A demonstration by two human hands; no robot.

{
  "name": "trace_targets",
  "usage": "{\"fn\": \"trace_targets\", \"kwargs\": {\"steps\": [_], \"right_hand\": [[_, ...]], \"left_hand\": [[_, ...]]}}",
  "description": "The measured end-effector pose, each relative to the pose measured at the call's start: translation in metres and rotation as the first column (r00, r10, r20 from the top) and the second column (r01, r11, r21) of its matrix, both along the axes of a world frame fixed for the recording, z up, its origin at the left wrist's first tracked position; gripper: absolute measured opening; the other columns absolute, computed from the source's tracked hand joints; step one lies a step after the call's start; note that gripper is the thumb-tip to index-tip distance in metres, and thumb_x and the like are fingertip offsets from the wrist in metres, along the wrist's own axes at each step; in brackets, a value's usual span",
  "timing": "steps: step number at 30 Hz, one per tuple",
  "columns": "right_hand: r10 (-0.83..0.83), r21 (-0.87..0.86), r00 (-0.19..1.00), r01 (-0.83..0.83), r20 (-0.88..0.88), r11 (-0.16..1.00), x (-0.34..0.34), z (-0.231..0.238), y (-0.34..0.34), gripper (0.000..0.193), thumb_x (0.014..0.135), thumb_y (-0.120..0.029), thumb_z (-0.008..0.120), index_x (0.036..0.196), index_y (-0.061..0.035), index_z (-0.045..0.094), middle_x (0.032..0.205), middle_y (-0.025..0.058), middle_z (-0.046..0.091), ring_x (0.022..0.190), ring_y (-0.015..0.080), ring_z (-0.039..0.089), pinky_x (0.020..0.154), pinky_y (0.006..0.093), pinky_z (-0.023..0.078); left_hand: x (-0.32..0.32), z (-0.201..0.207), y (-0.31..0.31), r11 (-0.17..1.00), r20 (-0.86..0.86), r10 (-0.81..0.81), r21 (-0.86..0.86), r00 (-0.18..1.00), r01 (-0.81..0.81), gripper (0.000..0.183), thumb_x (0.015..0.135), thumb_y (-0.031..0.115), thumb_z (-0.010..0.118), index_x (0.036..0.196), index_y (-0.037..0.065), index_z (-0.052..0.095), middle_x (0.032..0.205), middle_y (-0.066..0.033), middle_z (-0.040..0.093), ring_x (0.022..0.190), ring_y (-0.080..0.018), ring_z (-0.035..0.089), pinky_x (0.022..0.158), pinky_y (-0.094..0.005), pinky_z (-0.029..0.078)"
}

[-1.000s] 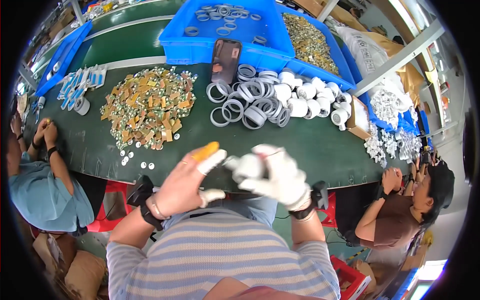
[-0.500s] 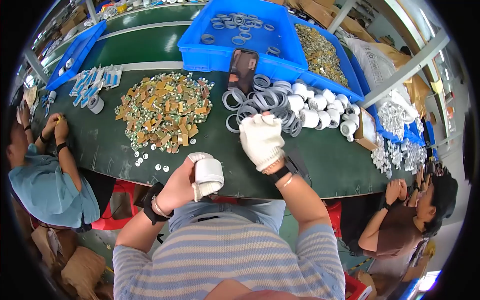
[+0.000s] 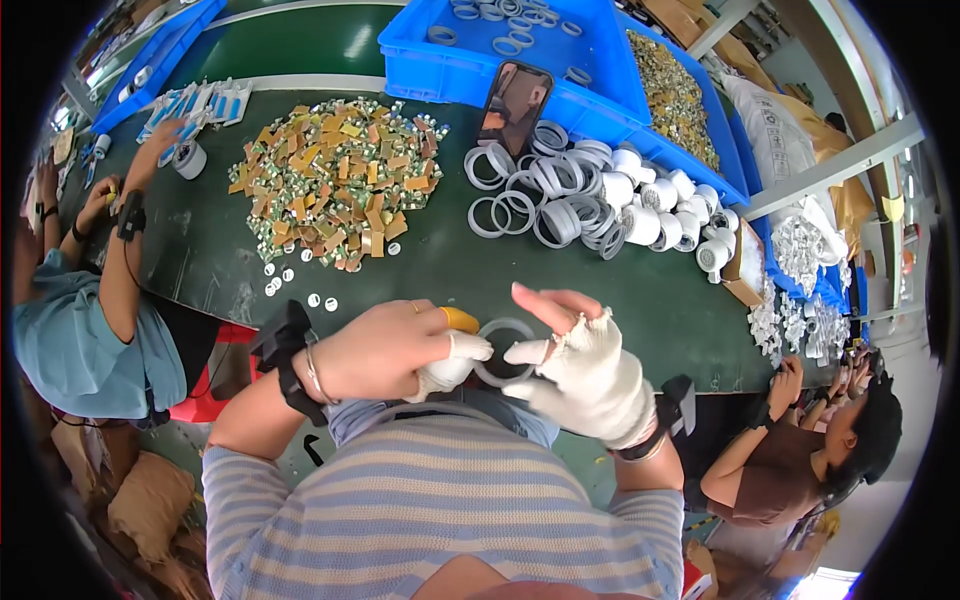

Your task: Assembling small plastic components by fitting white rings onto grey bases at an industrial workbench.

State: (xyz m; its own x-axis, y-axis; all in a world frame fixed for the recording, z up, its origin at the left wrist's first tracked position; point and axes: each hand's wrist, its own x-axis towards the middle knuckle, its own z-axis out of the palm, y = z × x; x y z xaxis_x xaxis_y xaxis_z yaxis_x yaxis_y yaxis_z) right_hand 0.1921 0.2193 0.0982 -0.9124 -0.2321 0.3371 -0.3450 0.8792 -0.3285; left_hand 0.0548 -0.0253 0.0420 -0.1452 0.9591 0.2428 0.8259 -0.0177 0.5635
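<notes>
A light grey ring (image 3: 483,372) with a dark centre is between my hands above the table's near edge. My left hand (image 3: 385,352), in a partial white glove with a yellow cover on one fingertip, is closed at the ring's left side. From the right, my right hand (image 3: 590,375) in a white fingerless glove reaches it, the thumb overlapping the ring's right edge. Its index finger is stretched upward, apart from the thumb; the lower fingers are blurred. No white cylinder shows in my left hand; whether it is hidden beneath the ring I cannot tell.
Beyond my hands lie a heap of small circuit boards (image 3: 340,185), a pile of grey rings (image 3: 555,185) and white cylindrical housings (image 3: 660,200). A phone (image 3: 515,105) leans on a blue bin (image 3: 430,75). People sit working at left and right.
My right hand has come back from the ring pile toward my body and left hand. My left hand has turned and moved right; its white cylinder no longer shows. A grey ring now appears between them.
</notes>
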Motion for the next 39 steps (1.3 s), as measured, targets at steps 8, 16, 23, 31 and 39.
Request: {"fn": "trace_targets", "kwargs": {"steps": [8,16,23,31,39], "right_hand": [[0.116,-0.065,0.993,-0.116,-0.004,0.991,0.009,-0.012,0.007,0.033,0.075,-0.015,0.083,0.107,-0.0218,0.077,0.099,0.0011,0.069,0.084,0.0273,0.064,0.071,0.0423,0.051],[0.148,-0.05,0.987,-0.152,-0.069,0.987,0.004,-0.015,0.001,0.035,0.077,-0.01,0.081,0.111,-0.0205,0.078,0.091,0.0018,0.069,0.08,0.0274,0.065,0.067,0.0389,0.052],[0.27,-0.904,0.873,0.343,0.407,0.257,0.017,-0.034,-0.013,0.026,0.099,-0.015,0.072,0.116,0.0044,0.066,0.098,0.0117,0.073,0.081,0.0171,0.07,0.074,0.0304,0.057],[0.14,-0.846,0.904,0.312,0.404,0.432,0.011,-0.032,-0.018,0.023,0.099,-0.012,0.07,0.115,0.0034,0.068,0.094,0.0118,0.075,0.079,0.0167,0.073,0.073,0.0296,0.057],[0.14,-0.846,0.907,0.302,0.397,0.439,0.014,-0.034,-0.015,0.023,0.099,-0.011,0.07,0.117,0.0034,0.067,0.095,0.0138,0.074,0.079,0.0172,0.073,0.071,0.0293,0.059]], "left_hand": [[0.013,0.002,-0.001,0.948,0.26,0.319,-0.087,0.912,-0.307,0.08,0.075,0.015,0.089,0.148,0.02,0.057,0.126,-0.0126,0.067,0.107,-0.0374,0.069,0.09,-0.0412,0.058],[0.027,-0.005,0.002,0.962,0.347,0.267,-0.047,0.899,-0.267,0.071,0.08,0.018,0.091,0.144,0.018,0.059,0.126,-0.0103,0.068,0.108,-0.0297,0.071,0.09,-0.0384,0.059],[0.04,-0.045,0.018,0.929,0.817,-0.286,0.109,-0.501,-0.354,0.107,0.086,0.015,0.088,0.167,0.018,0.019,0.152,-0.0095,0.046,0.136,-0.0277,0.055,0.115,-0.0462,0.048],[0.048,-0.036,0.016,0.962,0.989,-0.06,0.021,-0.136,-0.272,0.122,0.081,-0.008,0.083,0.17,0.024,0.006,0.158,-0.0049,0.039,0.14,-0.0232,0.05,0.114,-0.0425,0.049],[0.048,-0.043,0.015,0.967,0.997,-0.063,0.049,-0.048,-0.25,0.122,0.084,-0.012,0.08,0.17,0.026,0.002,0.162,-0.0054,0.034,0.137,-0.0214,0.053,0.11,-0.0389,0.052]]}}
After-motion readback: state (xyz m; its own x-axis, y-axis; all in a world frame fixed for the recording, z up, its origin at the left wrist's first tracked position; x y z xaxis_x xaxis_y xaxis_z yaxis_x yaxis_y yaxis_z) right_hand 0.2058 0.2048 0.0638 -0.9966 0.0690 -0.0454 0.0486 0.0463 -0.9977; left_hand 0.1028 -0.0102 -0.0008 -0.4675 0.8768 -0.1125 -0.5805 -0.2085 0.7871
